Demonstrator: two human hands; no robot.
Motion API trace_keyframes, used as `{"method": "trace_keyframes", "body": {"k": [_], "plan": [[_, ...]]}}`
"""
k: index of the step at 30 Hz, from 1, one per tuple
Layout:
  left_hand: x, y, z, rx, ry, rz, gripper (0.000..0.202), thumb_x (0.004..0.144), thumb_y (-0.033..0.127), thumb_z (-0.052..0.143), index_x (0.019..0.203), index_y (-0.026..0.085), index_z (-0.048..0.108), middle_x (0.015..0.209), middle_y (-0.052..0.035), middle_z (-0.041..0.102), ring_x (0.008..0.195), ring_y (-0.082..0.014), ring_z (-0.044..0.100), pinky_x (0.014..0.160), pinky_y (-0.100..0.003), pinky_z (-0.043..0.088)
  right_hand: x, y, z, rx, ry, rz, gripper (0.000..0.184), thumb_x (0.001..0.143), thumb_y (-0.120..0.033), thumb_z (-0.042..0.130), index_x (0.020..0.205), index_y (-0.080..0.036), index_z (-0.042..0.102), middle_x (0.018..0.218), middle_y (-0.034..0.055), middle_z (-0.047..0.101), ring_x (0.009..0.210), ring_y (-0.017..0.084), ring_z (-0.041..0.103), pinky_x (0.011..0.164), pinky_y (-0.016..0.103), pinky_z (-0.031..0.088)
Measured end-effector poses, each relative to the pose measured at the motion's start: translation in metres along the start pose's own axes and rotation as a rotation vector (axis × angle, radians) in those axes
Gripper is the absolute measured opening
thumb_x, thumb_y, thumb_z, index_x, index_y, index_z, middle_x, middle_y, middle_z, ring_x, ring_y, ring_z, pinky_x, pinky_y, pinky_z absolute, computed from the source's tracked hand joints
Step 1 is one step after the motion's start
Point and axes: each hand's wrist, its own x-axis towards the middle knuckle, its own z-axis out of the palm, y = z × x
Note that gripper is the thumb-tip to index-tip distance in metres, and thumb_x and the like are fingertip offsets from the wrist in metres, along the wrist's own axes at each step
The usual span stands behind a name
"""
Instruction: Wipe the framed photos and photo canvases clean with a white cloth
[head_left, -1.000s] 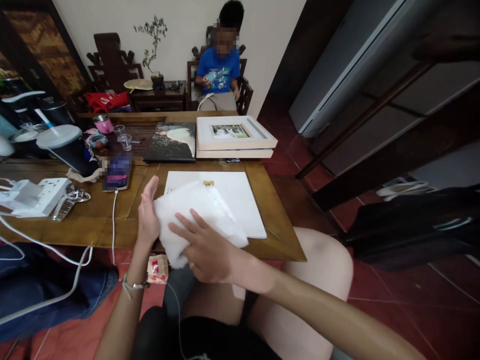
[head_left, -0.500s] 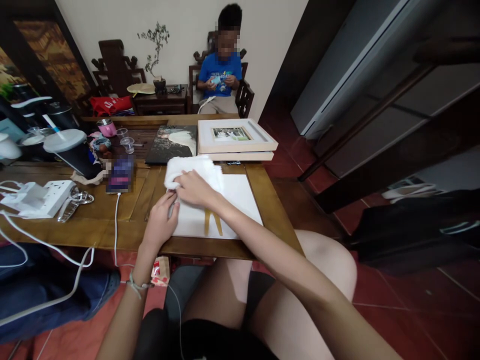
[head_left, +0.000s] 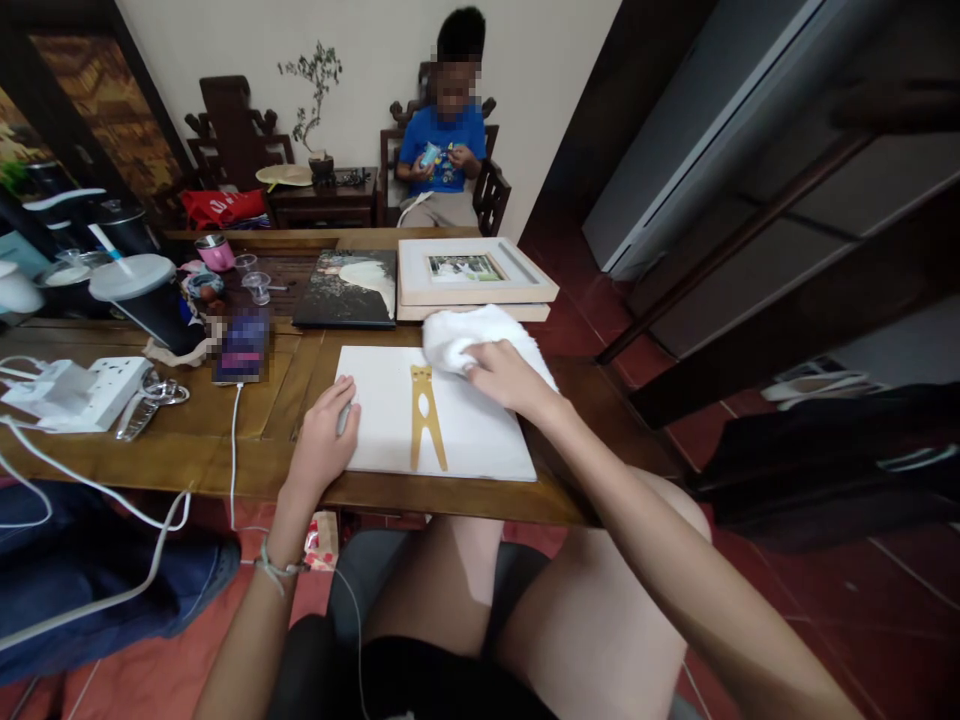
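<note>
A flat white board (head_left: 379, 420) with a gold long-legged cat figure (head_left: 421, 405) on its face lies near the front edge of the wooden table. My left hand (head_left: 322, 435) holds the board's left edge, its fingers bent together over the rim and the thumb lower down on it. In my right hand (head_left: 506, 375) is a fluffy white cloth (head_left: 480, 330), bunched under the fingers. The cloth lies over the board's upper right corner and hangs past its right side. My right fingertips are partly sunk in the cloth.
Behind the board lie a dark photo panel (head_left: 349, 290) and stacked pale frames (head_left: 480, 275). Leftward are a phone (head_left: 240, 345) on a cable, a power strip (head_left: 112, 390), a clear hair clip (head_left: 154, 400) and a lidded cup (head_left: 146, 300). A person in blue (head_left: 446, 150) sits across.
My right hand has moved the cloth from the board's upper left to its upper right, uncovering the cat figure's head. My left hand has stayed at the left edge.
</note>
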Motion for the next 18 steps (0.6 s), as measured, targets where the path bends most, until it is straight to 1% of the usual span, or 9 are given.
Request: {"method": "trace_keyframes", "body": {"k": [2,4,6,8,10,11,13,15,18], "plan": [[0.000,0.001,0.000,0.000,0.001,0.003,0.039,0.093,0.027,0.047,0.121,0.007,0.065,0.134,-0.0176,0.061,0.128,-0.0263,0.055,0.113,-0.046,0.041,-0.032,0.006,0.007,-0.028,0.024,-0.020,0.029,0.082,-0.011,0.040,0.087,-0.012,0.068,0.118,0.0193,0.068,0.122,0.035,0.056,0.106,0.052,0.038],[0.000,0.001,0.000,0.000,-0.004,0.014,0.039,0.093,0.027,0.046,0.122,0.008,0.065,0.135,-0.0170,0.060,0.129,-0.0262,0.054,0.113,-0.046,0.041,-0.071,0.000,0.014,-0.059,0.051,-0.089,0.026,0.081,-0.011,0.043,0.084,-0.013,0.069,0.142,0.0186,0.053,0.141,0.038,0.035,0.113,0.060,0.028],[0.001,0.001,0.000,0.002,-0.014,0.028,0.039,0.093,0.028,0.046,0.122,0.008,0.065,0.136,-0.0172,0.059,0.131,-0.0265,0.053,0.113,-0.046,0.040,-0.110,-0.013,0.016,-0.045,0.033,-0.208,0.026,0.080,-0.010,0.044,0.079,-0.014,0.070,0.150,0.0165,0.045,0.145,0.037,0.026,0.116,0.062,0.026],[0.001,0.001,0.000,0.010,-0.022,0.036,0.039,0.093,0.028,0.046,0.122,0.009,0.065,0.136,-0.0168,0.059,0.131,-0.0266,0.053,0.114,-0.046,0.040,-0.143,-0.027,0.010,-0.013,-0.016,-0.306,0.026,0.076,-0.008,0.046,0.074,-0.015,0.070,0.150,0.0154,0.045,0.146,0.036,0.024,0.116,0.063,0.025],[0.002,0.000,0.000,0.019,-0.027,0.041,0.039,0.093,0.029,0.046,0.122,0.010,0.065,0.137,-0.0162,0.059,0.132,-0.0264,0.052,0.113,-0.047,0.040,-0.162,-0.037,0.000,0.030,-0.071,-0.359,0.026,0.069,-0.006,0.047,0.072,-0.017,0.071,0.148,0.0138,0.048,0.145,0.035,0.028,0.117,0.063,0.024],[0.002,0.000,0.000,0.021,-0.030,0.043,0.039,0.093,0.029,0.046,0.122,0.010,0.065,0.137,-0.0164,0.059,0.132,-0.0264,0.052,0.113,-0.047,0.040,-0.164,-0.039,-0.004,0.052,-0.090,-0.368,0.027,0.067,-0.006,0.048,0.072,-0.017,0.071,0.146,0.0130,0.050,0.144,0.034,0.030,0.117,0.062,0.025],[0.003,-0.001,-0.001,0.020,-0.037,0.046,0.040,0.094,0.030,0.046,0.122,0.009,0.065,0.137,-0.0171,0.059,0.132,-0.0266,0.052,0.113,-0.047,0.039,-0.154,-0.035,-0.009,0.090,-0.086,-0.355,0.028,0.065,-0.005,0.047,0.074,-0.017,0.071,0.142,0.0129,0.054,0.142,0.032,0.035,0.118,0.059,0.026],[0.003,-0.001,-0.002,0.015,-0.043,0.047,0.040,0.094,0.031,0.047,0.122,0.010,0.065,0.137,-0.0167,0.058,0.132,-0.0265,0.052,0.113,-0.047,0.039,-0.128,-0.022,-0.007,0.104,-0.048,-0.333,0.028,0.068,-0.005,0.046,0.075,-0.017,0.070,0.138,0.0133,0.058,0.140,0.031,0.039,0.118,0.058,0.027],[0.002,-0.001,-0.003,0.002,-0.048,0.035,0.039,0.093,0.031,0.048,0.121,0.011,0.065,0.137,-0.0160,0.058,0.132,-0.0264,0.052,0.114,-0.048,0.039,-0.073,0.002,0.005,0.059,-0.002,-0.293,0.027,0.073,-0.006,0.046,0.080,-0.015,0.070,0.134,0.0144,0.061,0.139,0.033,0.040,0.118,0.060,0.025]]}}
